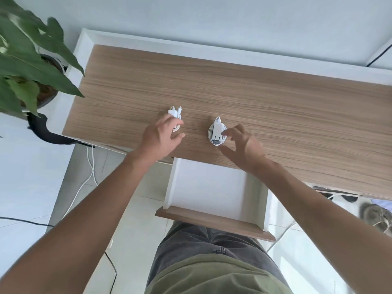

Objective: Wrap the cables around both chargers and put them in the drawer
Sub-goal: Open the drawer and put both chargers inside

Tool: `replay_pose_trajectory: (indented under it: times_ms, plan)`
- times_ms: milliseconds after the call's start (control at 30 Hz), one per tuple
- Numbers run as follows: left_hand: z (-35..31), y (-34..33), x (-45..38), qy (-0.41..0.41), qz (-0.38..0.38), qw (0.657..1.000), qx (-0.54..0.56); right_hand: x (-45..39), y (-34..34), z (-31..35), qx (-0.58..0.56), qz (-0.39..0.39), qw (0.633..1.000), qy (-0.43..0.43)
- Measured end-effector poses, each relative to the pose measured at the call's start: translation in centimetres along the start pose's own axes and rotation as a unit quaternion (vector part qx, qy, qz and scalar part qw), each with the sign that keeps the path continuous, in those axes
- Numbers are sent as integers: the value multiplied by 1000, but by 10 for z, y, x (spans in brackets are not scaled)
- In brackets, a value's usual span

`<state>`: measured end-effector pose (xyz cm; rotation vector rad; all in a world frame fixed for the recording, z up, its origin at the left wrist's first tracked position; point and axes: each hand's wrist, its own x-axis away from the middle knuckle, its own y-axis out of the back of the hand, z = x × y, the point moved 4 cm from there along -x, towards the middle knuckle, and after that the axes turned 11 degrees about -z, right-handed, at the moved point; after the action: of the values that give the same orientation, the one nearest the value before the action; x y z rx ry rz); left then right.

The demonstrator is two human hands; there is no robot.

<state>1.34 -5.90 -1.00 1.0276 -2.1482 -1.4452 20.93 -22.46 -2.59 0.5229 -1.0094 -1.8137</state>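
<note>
Two white chargers lie on the wooden desk top (275, 102), each with its cable coiled around it. The left charger (174, 113) is partly hidden under my left hand (162, 136), whose fingers spread over it. The right charger (216, 132) shows its prongs toward me; my right hand (244, 146) hovers just right of it, fingers apart, fingertips at its edge. Neither hand has closed on a charger. Below the desk edge the white drawer (171, 183) stands pulled open, with nothing inside it.
A potted plant (25, 66) with large green leaves stands at the left of the desk. White and black cables (84, 183) run over the tiled floor at left. Shoes (375, 217) lie on the floor at right. My body stands right behind the drawer front (212, 222).
</note>
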Motion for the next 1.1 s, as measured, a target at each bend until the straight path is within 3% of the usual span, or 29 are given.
replay_pose_trajectory:
  times_ms: [167, 433, 833, 1100]
  plan:
    - [16, -2, -25, -12, 77, 992, -99, -32, 1, 15, 78, 40, 996, 10]
    - [23, -11, -41, -9, 155, 980, -126, -52, -13, 31, 196, 86, 977, 13]
    - [7, -11, -40, 9, 167, 981, -95, -43, -3, 21, 119, 54, 991, -6]
    - [-43, -2, 18, -50, 128, 991, 1, 25, 27, -3, 49, -19, 997, 49]
